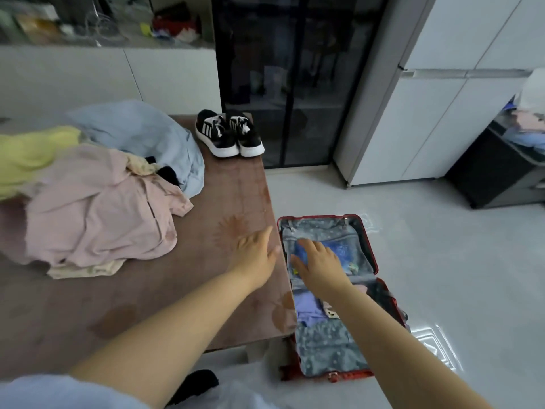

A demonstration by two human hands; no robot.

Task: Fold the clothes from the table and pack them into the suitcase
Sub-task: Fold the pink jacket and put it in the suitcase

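I record my left hand (pixel 256 256) open and empty at the table's (pixel 191 276) right edge. My right hand (pixel 320 265) is spread, gripping nothing, over the open suitcase (pixel 321 228). The clothes (pixel 97 214) lie unfolded towards the left edge.

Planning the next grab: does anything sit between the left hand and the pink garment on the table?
Nothing visible does. Only bare table lies between the left hand and the pink garment. The sneakers stand at the table's far edge, off that path.
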